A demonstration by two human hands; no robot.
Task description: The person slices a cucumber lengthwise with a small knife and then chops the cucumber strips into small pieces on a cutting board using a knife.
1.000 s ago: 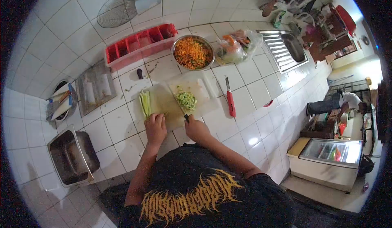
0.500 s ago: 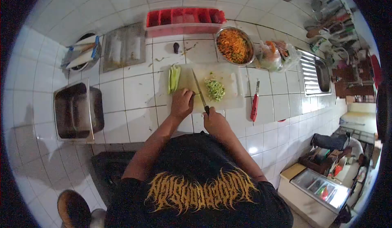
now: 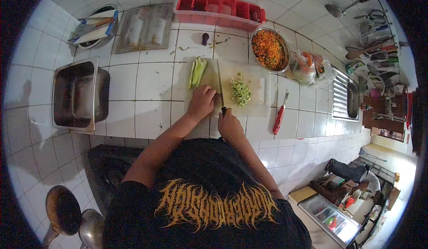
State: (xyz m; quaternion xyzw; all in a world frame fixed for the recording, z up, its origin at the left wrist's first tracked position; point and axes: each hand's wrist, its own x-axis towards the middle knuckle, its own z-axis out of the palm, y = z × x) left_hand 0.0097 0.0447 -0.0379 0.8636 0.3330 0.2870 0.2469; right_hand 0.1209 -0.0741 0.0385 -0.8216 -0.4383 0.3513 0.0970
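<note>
My right hand (image 3: 230, 123) is wrapped round the black handle of a long knife (image 3: 220, 88), whose blade points away from me over the cutting board (image 3: 255, 108). On the board's left part my left hand (image 3: 203, 101) rests with its fingers bent together, close to the blade; what lies under the fingertips is hidden. Just beyond it are long pale green vegetable pieces (image 3: 197, 72). A heap of chopped green bits (image 3: 240, 92) lies right of the blade.
A steel bowl of chopped orange vegetables (image 3: 269, 49) stands behind the board, beside a plastic bag (image 3: 308, 68). A red-handled knife (image 3: 280, 116) lies to the right. Behind is a red divided container (image 3: 220, 10); sinks are left (image 3: 80, 95) and right (image 3: 352, 99).
The view has turned and shifted, so the counter's things appear farther right. The knife has moved from beside the chopped heap to beside my left hand. Both hands stay at the board.
</note>
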